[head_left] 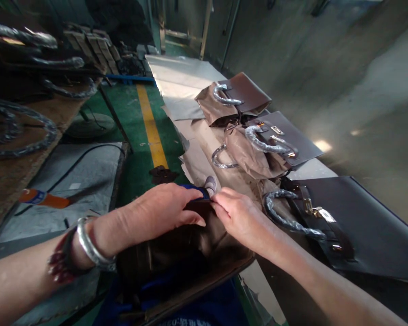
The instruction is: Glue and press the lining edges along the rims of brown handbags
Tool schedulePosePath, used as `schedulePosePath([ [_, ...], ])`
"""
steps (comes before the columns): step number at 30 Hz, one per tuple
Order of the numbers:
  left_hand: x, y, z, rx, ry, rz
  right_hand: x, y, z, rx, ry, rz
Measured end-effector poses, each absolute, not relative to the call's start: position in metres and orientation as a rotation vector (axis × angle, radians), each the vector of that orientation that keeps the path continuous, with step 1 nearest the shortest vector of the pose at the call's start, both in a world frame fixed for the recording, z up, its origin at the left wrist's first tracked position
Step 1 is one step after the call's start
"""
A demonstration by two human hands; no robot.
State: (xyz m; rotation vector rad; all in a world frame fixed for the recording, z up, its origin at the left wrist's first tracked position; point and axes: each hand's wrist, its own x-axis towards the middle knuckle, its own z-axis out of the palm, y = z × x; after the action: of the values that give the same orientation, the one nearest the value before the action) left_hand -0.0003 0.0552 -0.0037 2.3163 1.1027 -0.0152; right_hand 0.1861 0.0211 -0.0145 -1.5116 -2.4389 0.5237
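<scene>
Yr R hand (238, 216) pinches the brown handbag (221, 242) by its rim; L hand (156, 210) alongside, thumb apart, can't tell if clamped. Bag's under both grips; uneven pull cld crease it.

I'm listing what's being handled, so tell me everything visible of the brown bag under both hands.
The bag is dark brown and looks like glossy, creased leather. Low in the picture, over blue clothing, its long near edge slants up rightward. The right hand pinches its far edge; the left hand lies along it, thumb and forefinger apart. Much is in shadow.
</scene>
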Motion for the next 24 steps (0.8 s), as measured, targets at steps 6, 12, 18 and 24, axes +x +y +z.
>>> schedulePosePath([
  [6,0.023,0.058,-0.008,2.305,1.009,-0.075,0.186,0.014,-0.013,-1.554,-2.449,0.508],
  [12,0.018,0.060,-0.011,2.321,0.895,0.015,0.189,0.013,-0.014,-1.554,-2.433,0.562],
  [18,0.018,0.060,-0.016,2.232,0.957,0.032,0.192,0.017,-0.015,-1.532,-2.363,0.667],
  [24,0.018,0.057,-0.009,2.106,1.122,0.074,0.197,0.004,0.004,-1.638,-2.192,0.927],
])
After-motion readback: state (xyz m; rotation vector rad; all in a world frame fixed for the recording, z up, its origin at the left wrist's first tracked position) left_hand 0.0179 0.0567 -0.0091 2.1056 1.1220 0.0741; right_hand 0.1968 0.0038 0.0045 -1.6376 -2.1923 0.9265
